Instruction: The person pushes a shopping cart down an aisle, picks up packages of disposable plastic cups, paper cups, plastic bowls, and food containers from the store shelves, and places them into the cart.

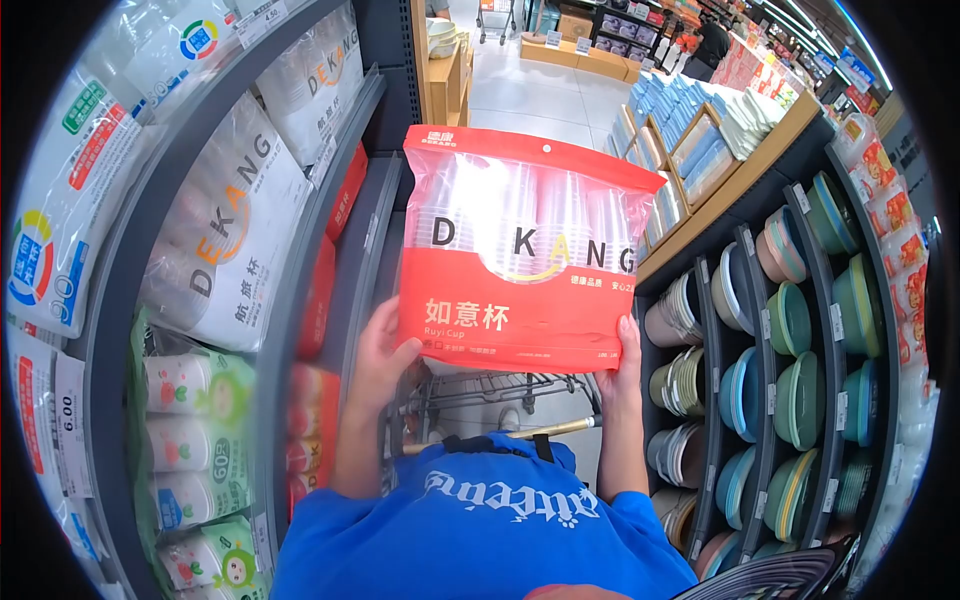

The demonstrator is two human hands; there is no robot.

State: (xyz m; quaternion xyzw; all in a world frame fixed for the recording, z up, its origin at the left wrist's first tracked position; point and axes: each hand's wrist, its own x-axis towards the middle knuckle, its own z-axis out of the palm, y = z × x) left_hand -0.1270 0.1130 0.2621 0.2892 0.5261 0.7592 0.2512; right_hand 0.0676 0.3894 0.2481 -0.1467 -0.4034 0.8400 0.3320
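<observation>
Both hands hold up a red and clear plastic pack of disposable cups (pixel 520 330), labelled "DEKANG" and "Ruyi Cup", in front of my chest. My left hand (pixel 380 345) grips its lower left corner, thumb on the front face. At the lower right corner my right hand (pixel 627 350) is closed on the pack's edge; its other fingers are hidden behind. Stacked clear cups show through the pack's window. Below the pack, a shopping cart (pixel 500 385) stands between my body and the aisle, its handle near my waist.
On the left, shelves carry white "DEKANG" cup packs (pixel 225 230), green-wrapped paper cups (pixel 190 430) and red packs (pixel 315 420). Racks of stacked bowls and basins (pixel 795 400) line the right. Folded blue cloths (pixel 690 120) lie on a wooden display. Farther off, a person in dark clothes (pixel 710 45) stands.
</observation>
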